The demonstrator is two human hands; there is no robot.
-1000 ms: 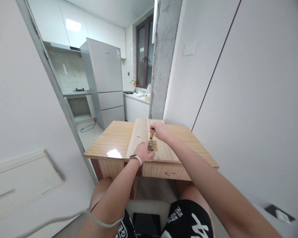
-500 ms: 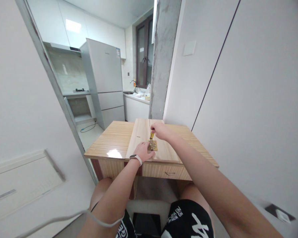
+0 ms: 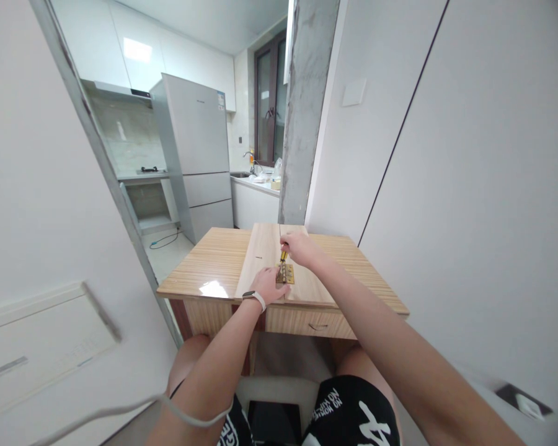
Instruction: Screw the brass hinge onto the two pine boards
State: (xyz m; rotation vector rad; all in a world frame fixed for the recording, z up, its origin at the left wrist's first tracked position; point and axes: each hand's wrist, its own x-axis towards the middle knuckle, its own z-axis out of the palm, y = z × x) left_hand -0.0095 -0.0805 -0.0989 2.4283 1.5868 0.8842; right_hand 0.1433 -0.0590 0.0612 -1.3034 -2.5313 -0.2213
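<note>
Two pale wooden boards (image 3: 256, 272) lie side by side on the wood-grain table (image 3: 204, 260). A brass hinge (image 3: 290, 274) sits across the seam between them. My right hand (image 3: 298, 246) is closed around the yellow handle of a screwdriver (image 3: 283, 254), its shaft pointing down to the hinge's left leaf. My left hand (image 3: 268, 285) lies on the boards with fingers apart, touching the hinge's left side and covering part of it. A small dark screw-like piece (image 3: 259, 257) rests on the left board.
The table's drawer front with a handle (image 3: 318, 326) faces me. A fridge (image 3: 193, 124) and a sink counter (image 3: 255, 201) stand beyond the table. A wall rises on the right. A pale cable (image 3: 134, 406) crosses my left forearm.
My right hand has shifted very slightly left on the screwdriver handle. My left hand has stayed in place beside the hinge.
</note>
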